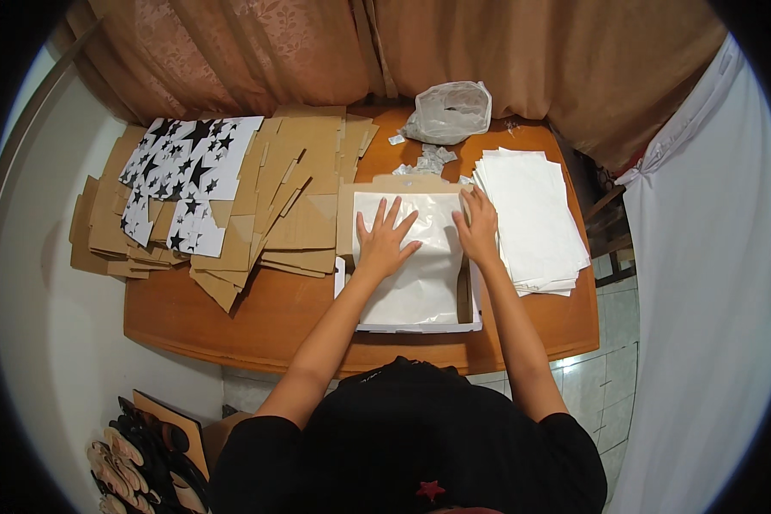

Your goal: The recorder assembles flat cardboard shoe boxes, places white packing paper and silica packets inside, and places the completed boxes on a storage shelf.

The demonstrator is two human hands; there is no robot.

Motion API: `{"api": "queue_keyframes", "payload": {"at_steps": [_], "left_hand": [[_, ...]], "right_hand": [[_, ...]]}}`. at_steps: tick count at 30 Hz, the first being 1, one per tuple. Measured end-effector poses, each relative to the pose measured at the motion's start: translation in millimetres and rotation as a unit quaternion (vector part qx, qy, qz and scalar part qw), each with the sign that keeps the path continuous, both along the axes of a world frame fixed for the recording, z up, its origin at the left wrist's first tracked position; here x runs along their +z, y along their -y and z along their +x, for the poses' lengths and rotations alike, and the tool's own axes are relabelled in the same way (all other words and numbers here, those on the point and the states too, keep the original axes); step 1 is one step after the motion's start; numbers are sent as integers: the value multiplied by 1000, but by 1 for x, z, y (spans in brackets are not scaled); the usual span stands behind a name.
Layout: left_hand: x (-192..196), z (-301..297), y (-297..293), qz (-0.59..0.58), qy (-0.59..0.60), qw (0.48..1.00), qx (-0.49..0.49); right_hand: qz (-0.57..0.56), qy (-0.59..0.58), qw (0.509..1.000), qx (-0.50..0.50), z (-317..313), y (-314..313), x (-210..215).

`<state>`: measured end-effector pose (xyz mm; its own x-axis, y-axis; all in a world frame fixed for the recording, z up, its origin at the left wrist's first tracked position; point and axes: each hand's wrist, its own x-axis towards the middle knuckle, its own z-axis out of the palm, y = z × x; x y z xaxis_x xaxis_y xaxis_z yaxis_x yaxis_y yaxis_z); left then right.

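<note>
An open cardboard box point(476, 300), white outside and brown inside, sits in front of me on the table. A sheet of white paper point(407, 291), slightly wrinkled and glossy, lies in it and reaches up over its far side. My left hand point(385, 244) rests flat on the upper left of the sheet, fingers spread. At the upper right corner of the sheet is my right hand point(480, 227), its fingers over the box's edge and its thumb apart on the paper. Neither hand visibly grips anything.
Flat cardboard blanks point(304, 201) are piled at the left, topped by a white star-printed one point(188, 163). A stack of white paper point(531, 223) lies at right. Behind the box are small clear packets point(433, 158) and a plastic bag point(448, 116). Footwear point(128, 463) stands lower left.
</note>
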<state>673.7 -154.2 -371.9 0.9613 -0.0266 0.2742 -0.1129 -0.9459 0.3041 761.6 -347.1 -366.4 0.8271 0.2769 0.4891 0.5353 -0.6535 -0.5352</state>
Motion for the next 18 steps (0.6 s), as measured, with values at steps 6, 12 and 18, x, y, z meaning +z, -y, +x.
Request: {"api": "queue_keyframes", "payload": {"at_steps": [6,12,18], "left_hand": [[-19,10,0,-25,-108,994,7],[-22,11,-1,-51,-205,977,16],[-17,11,-4,-60,-257,964,28]], "right_hand": [[54,-105,993,-28,66,12,-29],[-43,-271,961,25,106,-10,-39],[-180,-176,967,28,124,-51,-55]]}}
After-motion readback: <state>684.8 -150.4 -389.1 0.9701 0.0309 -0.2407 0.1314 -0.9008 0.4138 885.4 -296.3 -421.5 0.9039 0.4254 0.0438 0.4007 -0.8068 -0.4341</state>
